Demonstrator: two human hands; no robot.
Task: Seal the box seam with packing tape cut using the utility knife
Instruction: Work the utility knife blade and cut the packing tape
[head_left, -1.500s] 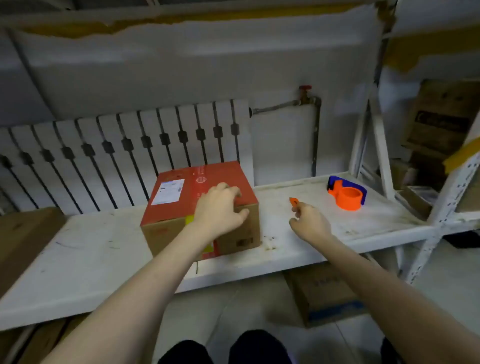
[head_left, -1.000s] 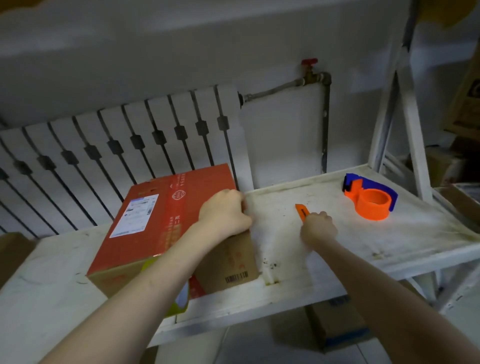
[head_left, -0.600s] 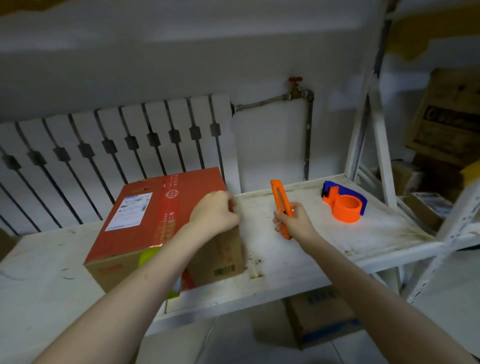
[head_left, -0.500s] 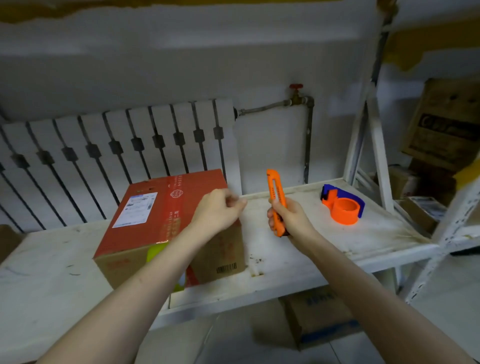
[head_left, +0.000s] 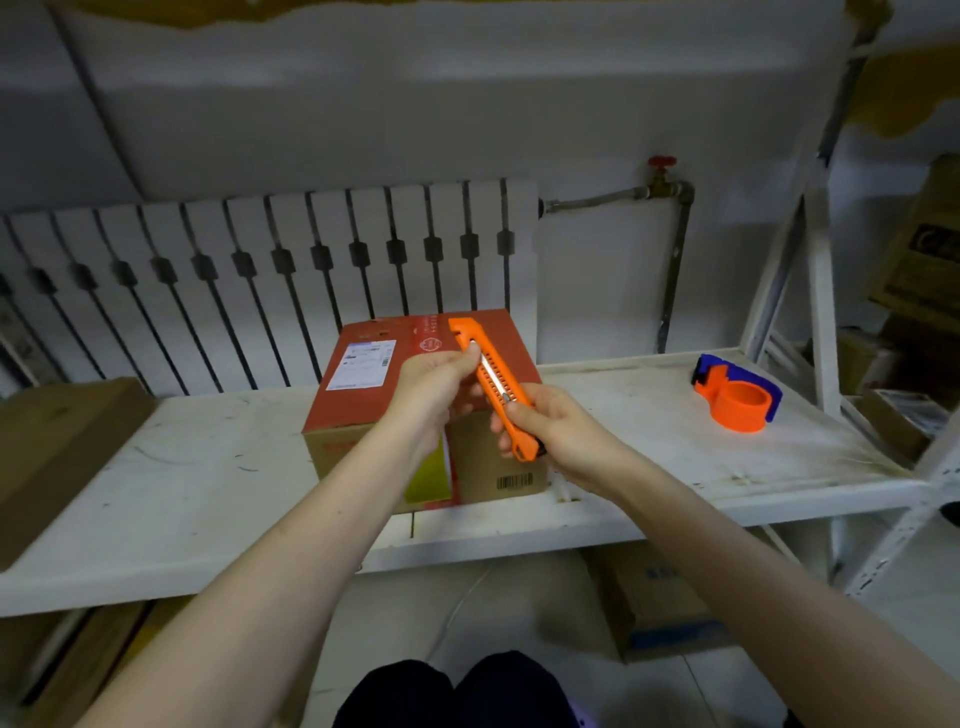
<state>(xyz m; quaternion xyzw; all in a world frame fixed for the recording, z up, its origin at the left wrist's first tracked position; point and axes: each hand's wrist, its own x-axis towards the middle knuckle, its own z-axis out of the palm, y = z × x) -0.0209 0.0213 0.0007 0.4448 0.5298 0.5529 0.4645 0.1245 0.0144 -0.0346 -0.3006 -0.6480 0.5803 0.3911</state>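
Observation:
A cardboard box (head_left: 371, 387) with a red top and a white shipping label sits on the white shelf (head_left: 171, 493). In front of it I hold an orange utility knife (head_left: 492, 384) tilted up to the left. My right hand (head_left: 550, 434) grips its lower handle with the thumb on the slider. My left hand (head_left: 439, 387) pinches the knife's upper part with the fingertips. An orange and blue tape dispenser (head_left: 736, 393) stands on the shelf at the far right, apart from both hands.
A white radiator (head_left: 260, 280) stands behind the box, with a pipe and red valve (head_left: 661, 167) to its right. A brown carton (head_left: 57, 447) lies at the shelf's left end. More cartons sit under the shelf and on the rack at right.
My right hand lifted the knife off the shelf and brought it up over the box. My left hand left the box's corner and took hold of the knife's upper part.

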